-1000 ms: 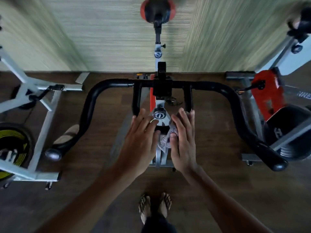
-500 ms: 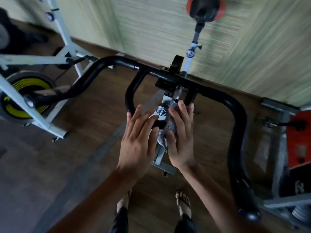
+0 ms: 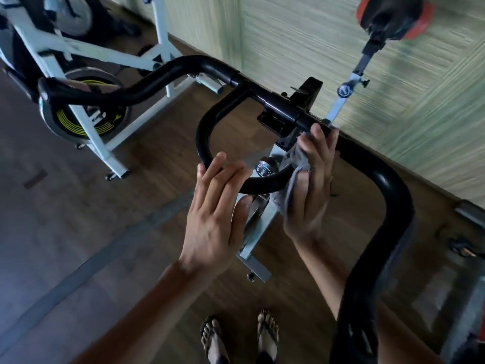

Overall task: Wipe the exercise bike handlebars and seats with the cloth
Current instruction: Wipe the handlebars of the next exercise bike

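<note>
Cloth (image 3: 296,164), grey and bunched, sits just right of the frame's middle, wrapped over the right side of the small inner loop of the black handlebars (image 3: 204,63). My right hand (image 3: 312,190) holds it there, thumb and long fingers closed around cloth and bar together. My left hand (image 3: 214,214) lies on the loop's lower left curve, fingers straight and close together, gripping nothing. At upper right the black, red-edged seat (image 3: 388,11) is blurred. A white-framed bike (image 3: 161,35) stands at upper left.
</note>
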Tool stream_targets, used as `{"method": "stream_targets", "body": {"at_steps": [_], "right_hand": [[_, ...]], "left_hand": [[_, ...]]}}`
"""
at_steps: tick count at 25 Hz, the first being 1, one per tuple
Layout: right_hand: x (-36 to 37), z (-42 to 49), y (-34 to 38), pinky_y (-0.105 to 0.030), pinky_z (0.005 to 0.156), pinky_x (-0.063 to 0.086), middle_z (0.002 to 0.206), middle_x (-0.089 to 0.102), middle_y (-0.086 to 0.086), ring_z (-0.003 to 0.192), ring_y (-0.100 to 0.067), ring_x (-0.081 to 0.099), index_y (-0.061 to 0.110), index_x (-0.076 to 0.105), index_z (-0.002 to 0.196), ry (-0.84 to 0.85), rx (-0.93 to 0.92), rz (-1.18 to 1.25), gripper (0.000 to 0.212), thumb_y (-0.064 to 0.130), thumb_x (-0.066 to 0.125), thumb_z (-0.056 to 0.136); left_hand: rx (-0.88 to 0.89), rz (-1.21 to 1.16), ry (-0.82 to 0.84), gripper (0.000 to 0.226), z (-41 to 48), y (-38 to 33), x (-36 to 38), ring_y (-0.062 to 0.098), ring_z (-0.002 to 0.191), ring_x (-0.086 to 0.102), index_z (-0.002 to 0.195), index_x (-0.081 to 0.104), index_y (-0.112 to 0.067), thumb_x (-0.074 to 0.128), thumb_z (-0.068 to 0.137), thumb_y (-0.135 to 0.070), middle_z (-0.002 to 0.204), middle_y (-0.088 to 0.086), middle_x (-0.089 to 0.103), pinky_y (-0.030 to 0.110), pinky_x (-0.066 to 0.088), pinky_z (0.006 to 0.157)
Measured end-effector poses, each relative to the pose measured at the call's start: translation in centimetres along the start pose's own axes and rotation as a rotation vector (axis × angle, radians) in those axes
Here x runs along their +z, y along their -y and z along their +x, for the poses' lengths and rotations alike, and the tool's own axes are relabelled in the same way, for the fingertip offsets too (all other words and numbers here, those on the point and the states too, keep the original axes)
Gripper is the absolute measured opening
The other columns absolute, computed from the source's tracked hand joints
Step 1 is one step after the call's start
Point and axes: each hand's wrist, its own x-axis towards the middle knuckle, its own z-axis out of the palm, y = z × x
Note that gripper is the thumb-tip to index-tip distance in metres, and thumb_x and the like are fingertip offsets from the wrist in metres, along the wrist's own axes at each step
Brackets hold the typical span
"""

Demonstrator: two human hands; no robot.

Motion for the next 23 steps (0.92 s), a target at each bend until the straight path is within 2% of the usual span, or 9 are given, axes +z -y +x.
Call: {"method": "stream_targets", "body": {"at_steps": [2,6,9,13,18,20,23], "right_hand": [[-0.1,0.0,0.3,-0.056,0.122,0.016,0.14,0.045,-0.039,0.143,-0.048,0.029,-0.017,0.053,0.124,0.033,-0.036,0.01,0.053,0.025,0.027,0.106],[0.0,1.0,0.8,-0.054,0.123,0.017,0.144,0.047,-0.027,0.149,-0.028,0.026,-0.009,0.053,0.127,-0.001,0.029,0.054,0.04,0.008,0.029,0.1],[0.0,0.1,1.6,-0.047,0.123,0.016,0.143,0.048,-0.029,0.146,-0.035,0.025,-0.012,0.054,0.127,0.047,0.012,0.027,0.045,0.019,0.028,0.106],[0.4,0.8,1.6,-0.053,0.123,0.017,0.139,0.05,-0.033,0.146,-0.033,0.034,-0.016,0.054,0.123,-0.038,0.102,0.05,0.043,0.009,0.027,0.1],[0.3,0.0,1.8,-0.051,0.123,0.017,0.136,0.05,-0.037,0.137,-0.055,0.038,-0.019,0.054,0.122,0.016,0.073,0.001,0.047,0.016,0.028,0.104],[0.5,0.5,2.2,-0.052,0.124,0.014,0.14,0.047,-0.036,0.139,-0.054,0.036,-0.017,0.051,0.125,-0.021,0.139,0.025,0.043,0.009,0.029,0.099],[0.9,0.0,3.5,-0.049,0.124,0.013,0.142,0.044,-0.037,0.143,-0.051,0.03,-0.019,0.051,0.126,-0.042,0.173,0.01,0.044,0.008,0.03,0.097]], "left_hand": [[-0.014,-0.001,-0.012,0.04,-0.1,-0.1,0.1,0.029,0.144,0.037,0.13,0.061,0.001,0.041,0.103,-0.02,0.135,0.013,0.06,0.053,0.022,0.122],[-0.018,-0.002,-0.01,0.038,-0.2,-0.2,0.2,0.03,0.143,0.038,0.13,0.061,0.001,0.042,0.103,-0.018,0.134,0.014,0.06,0.055,0.023,0.121],[-0.014,0.0,-0.008,0.038,-0.2,0.0,0.3,0.031,0.143,0.038,0.13,0.061,0.001,0.041,0.103,-0.018,0.134,0.015,0.06,0.055,0.023,0.121],[-0.005,0.004,0.009,0.038,-0.1,0.1,0.2,0.03,0.143,0.038,0.131,0.061,0.001,0.042,0.102,-0.016,0.134,0.014,0.06,0.053,0.022,0.122],[0.051,0.028,0.019,0.039,-0.1,0.7,-0.2,0.028,0.143,0.039,0.133,0.059,-0.002,0.041,0.102,-0.017,0.138,0.011,0.059,0.051,0.023,0.122],[0.076,0.038,0.021,0.04,0.1,1.0,-0.4,0.026,0.144,0.039,0.135,0.059,-0.004,0.041,0.101,-0.018,0.14,0.009,0.057,0.048,0.022,0.122],[0.103,0.039,0.028,0.04,0.2,1.4,-0.8,0.023,0.144,0.038,0.136,0.057,-0.008,0.039,0.103,-0.021,0.142,0.007,0.057,0.046,0.016,0.123]]}}
